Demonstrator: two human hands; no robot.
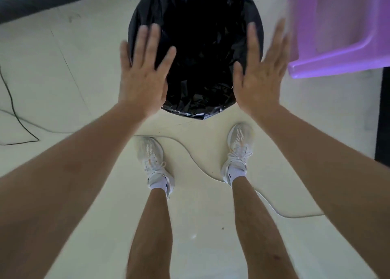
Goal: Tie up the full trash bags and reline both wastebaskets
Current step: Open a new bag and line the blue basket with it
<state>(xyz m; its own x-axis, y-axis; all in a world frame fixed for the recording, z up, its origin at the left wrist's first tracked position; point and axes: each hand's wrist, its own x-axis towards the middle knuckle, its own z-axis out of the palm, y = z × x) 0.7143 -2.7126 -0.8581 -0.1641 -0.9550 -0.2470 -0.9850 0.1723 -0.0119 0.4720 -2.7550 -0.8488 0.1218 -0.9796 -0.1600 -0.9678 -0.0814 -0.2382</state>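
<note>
A round wastebasket (256, 25) stands on the pale floor straight ahead of my feet. A black trash bag (198, 67) lines it, and the bag's edge is folded over the rim. The inside looks dark and I cannot make out any contents. My left hand (145, 71) is spread flat with straight fingers over the basket's left rim. My right hand (263, 71) is spread the same way at the right rim, slightly blurred. Neither hand holds anything.
A purple plastic stool or chair (337, 31) stands close to the basket's right side. A thin white cable (190, 154) snakes across the floor between my shoes, and a black cable (12, 109) lies at the left. A dark baseboard (42, 2) runs along the far left.
</note>
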